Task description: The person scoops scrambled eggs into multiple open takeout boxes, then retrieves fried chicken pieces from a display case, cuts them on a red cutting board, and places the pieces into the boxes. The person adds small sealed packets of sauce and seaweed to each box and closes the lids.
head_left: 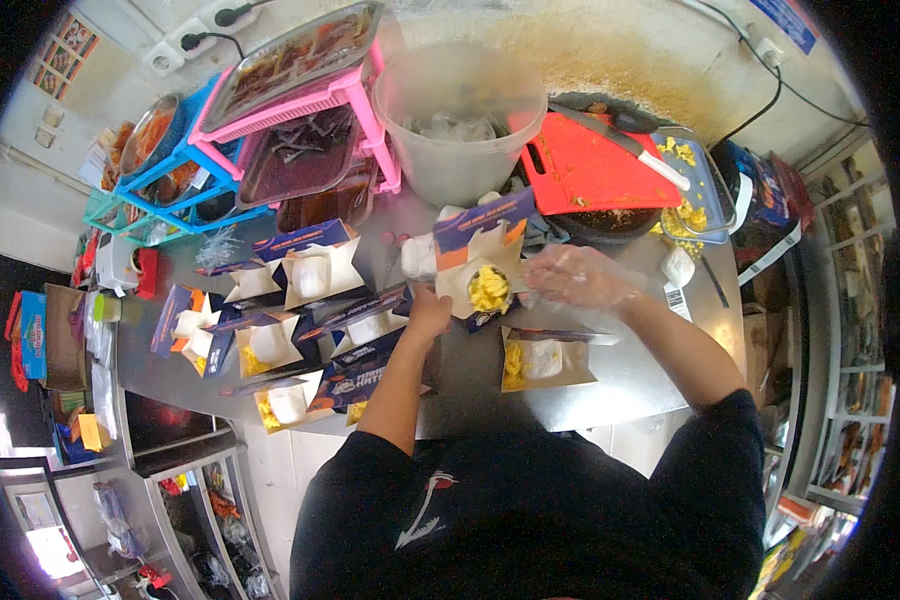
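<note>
In the head view, a bare left hand (431,311) grips an open, cream-lined, purple-and-orange cardboard box (458,272) over a grey metal table (650,375) as a right hand (578,277), gloved in clear plastic, holds a round scoop (511,287) heaped with lumpy yellow food (489,290) at its opening.

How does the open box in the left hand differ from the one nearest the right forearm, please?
The purple-printed cardboard box is in the left hand; the tan-lined cardboard box nearest the right forearm rests on the metal table. The held box has a mound of yellow food at its opening; the resting box contains a white bundle beside yellow pieces. Both are open, tan inside.
</note>
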Demonstrator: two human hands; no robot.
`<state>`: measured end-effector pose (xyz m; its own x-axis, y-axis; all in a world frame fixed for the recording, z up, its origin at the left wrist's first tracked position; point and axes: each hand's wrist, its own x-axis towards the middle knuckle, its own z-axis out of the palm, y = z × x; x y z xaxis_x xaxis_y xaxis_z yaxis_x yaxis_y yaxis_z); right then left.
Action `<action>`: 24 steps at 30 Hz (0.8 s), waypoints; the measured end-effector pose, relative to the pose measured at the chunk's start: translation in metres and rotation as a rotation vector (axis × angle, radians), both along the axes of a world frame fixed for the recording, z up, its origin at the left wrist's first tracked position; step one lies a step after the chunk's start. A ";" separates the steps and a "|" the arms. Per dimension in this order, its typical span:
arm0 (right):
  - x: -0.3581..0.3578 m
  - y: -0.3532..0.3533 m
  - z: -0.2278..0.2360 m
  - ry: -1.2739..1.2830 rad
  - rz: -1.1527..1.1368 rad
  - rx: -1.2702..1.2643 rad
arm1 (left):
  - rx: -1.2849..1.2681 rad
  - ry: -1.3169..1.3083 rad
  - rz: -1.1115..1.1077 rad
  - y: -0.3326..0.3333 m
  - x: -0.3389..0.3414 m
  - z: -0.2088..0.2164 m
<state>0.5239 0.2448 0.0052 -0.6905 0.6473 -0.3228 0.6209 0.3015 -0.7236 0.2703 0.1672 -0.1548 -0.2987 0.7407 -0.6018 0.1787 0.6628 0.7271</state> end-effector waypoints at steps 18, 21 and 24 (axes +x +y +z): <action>0.000 -0.018 -0.070 -0.122 0.314 0.708 | -0.010 -0.499 0.134 -0.020 -0.010 0.000; 0.025 -0.002 -0.072 0.086 0.325 0.799 | 0.002 -0.519 0.125 -0.018 -0.010 -0.018; 0.086 0.009 -0.084 0.351 0.147 0.332 | 0.034 -0.472 0.160 -0.015 0.000 -0.006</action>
<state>0.6099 0.2543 -0.0788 -0.8120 0.5636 0.1517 0.2911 0.6164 -0.7316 0.2703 0.1520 -0.1606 -0.1107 0.7292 -0.6752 -0.2772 0.6298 0.7256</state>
